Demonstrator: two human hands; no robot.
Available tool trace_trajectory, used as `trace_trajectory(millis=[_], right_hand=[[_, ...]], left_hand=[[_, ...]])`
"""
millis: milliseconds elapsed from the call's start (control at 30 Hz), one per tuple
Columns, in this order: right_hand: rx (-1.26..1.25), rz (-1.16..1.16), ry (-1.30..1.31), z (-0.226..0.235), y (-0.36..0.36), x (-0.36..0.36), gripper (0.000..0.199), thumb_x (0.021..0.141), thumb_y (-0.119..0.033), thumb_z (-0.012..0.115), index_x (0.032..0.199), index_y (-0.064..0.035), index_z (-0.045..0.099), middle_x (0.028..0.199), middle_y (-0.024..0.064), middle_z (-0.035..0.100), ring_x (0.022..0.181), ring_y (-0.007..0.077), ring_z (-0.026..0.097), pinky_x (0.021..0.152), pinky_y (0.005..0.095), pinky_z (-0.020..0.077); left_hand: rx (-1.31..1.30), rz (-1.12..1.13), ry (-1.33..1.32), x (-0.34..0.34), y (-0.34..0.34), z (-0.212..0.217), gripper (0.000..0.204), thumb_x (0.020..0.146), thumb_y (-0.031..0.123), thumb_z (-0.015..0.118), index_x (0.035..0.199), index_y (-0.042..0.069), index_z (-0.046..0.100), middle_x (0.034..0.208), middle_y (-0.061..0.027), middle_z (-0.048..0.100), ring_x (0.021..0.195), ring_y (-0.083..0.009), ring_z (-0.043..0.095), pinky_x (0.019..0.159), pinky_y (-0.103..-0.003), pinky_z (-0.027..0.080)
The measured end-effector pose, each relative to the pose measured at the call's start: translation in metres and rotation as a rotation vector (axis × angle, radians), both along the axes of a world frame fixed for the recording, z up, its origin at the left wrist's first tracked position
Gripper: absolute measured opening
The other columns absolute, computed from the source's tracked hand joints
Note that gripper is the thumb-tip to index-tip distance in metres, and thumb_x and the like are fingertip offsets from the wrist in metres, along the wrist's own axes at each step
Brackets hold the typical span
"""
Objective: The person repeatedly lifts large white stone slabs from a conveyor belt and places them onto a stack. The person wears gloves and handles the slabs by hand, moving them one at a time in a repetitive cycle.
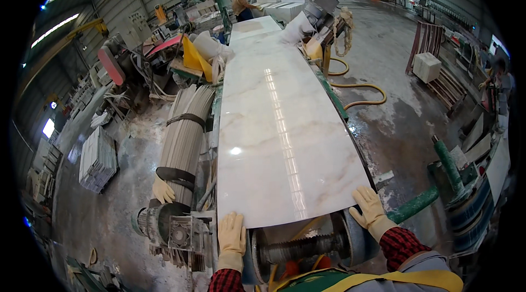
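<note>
A long polished white stone slab (279,144) with faint tan veining lies along the conveyor in front of me. My left hand (232,237), in a cream work glove, rests at the slab's near left corner with its fingers stretched forward. At the near right corner is my right hand (371,211), gloved alike, its fingers laid along the edge and the thumb apart. Neither hand is closed around anything. Below the slab's near edge, a dark ribbed roller (304,249) shows between two round end drums.
Left of the conveyor stand a strapped bundle of strips (183,133), a motor (159,222) and a loose glove (163,190). A yellow hose (378,94) curls on the right floor near green pipework (413,204). A co-worker (241,4) stands by the far end.
</note>
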State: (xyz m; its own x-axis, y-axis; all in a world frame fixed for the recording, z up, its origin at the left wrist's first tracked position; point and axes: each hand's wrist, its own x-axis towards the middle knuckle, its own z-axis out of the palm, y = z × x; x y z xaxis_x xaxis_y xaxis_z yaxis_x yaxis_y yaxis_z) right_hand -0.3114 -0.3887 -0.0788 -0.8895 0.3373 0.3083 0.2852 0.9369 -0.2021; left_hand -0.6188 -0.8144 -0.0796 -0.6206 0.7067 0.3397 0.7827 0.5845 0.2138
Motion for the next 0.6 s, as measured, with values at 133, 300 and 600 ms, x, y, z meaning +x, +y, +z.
trace_trajectory(millis=[133, 300, 600], right_hand=[[-0.006, 0.0, -0.006, 0.004, -0.0015, 0.0003, 0.062, 0.096, -0.041, 0.073, 0.145, -0.0037, 0.062, 0.153, 0.0253, 0.058, 0.146, 0.0465, 0.049, 0.127, 0.0542, 0.0358], [0.014, -0.006, -0.011, 0.0009, -0.0015, 0.0013, 0.061, 0.095, -0.04, 0.073, 0.143, -0.0035, 0.063, 0.152, 0.0243, 0.058, 0.145, 0.0461, 0.05, 0.126, 0.0542, 0.0371], [0.007, 0.013, 0.026, 0.0024, -0.0041, 0.0038, 0.06, 0.094, -0.039, 0.074, 0.142, -0.004, 0.063, 0.15, 0.0237, 0.059, 0.143, 0.0453, 0.052, 0.125, 0.0545, 0.0381]], left_hand=[[0.002, -0.011, -0.026, 0.0015, 0.0019, 0.0066, 0.046, 0.1, 0.018, 0.066, 0.144, 0.004, 0.062, 0.151, -0.0267, 0.059, 0.14, -0.0501, 0.052, 0.124, -0.058, 0.037], [-0.005, -0.004, -0.03, 0.0038, 0.0008, 0.0069, 0.046, 0.1, 0.018, 0.066, 0.144, 0.004, 0.062, 0.151, -0.0269, 0.059, 0.14, -0.05, 0.052, 0.124, -0.058, 0.036], [0.005, -0.017, -0.028, 0.0044, -0.0023, 0.0028, 0.046, 0.1, 0.02, 0.065, 0.143, 0.003, 0.062, 0.151, -0.028, 0.059, 0.14, -0.0504, 0.052, 0.123, -0.058, 0.037]])
